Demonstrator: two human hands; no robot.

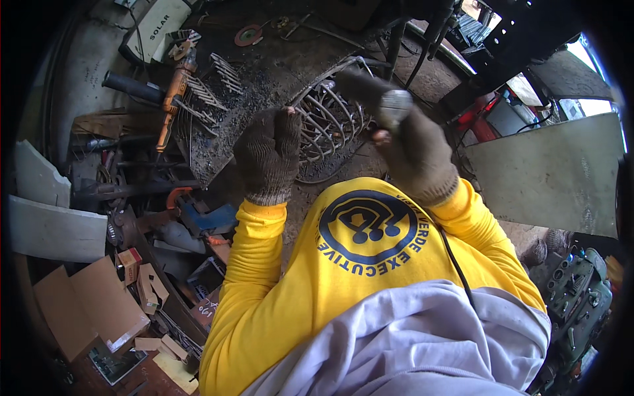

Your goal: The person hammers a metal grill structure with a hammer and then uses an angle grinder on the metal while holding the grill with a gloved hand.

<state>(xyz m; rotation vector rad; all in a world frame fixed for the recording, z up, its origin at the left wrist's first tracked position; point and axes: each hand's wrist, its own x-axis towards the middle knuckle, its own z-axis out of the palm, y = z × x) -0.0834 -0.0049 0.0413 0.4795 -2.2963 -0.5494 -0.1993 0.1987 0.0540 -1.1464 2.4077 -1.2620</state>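
Both my hands wear dark brown knitted gloves with bare fingertips. My left hand (269,155) is closed, its thumb tip showing at the left rim of a cage-like frame of curved metal bars (333,119). What its fingers hold, if anything, is hidden. In my right hand (422,155) is a hammer (396,105), raised over the right side of the frame. Its shiny round face points up toward me, and its dark head is smeared by motion. The hammer's handle is mostly hidden inside my fist.
An orange angle grinder (177,92) lies at the left beside short ribbed metal pieces (228,74). Farther back is a reddish disc (248,35). Cardboard (92,300) and tools crowd the lower left. A pale metal sheet (548,171) and a greenish machine (581,287) stand right.
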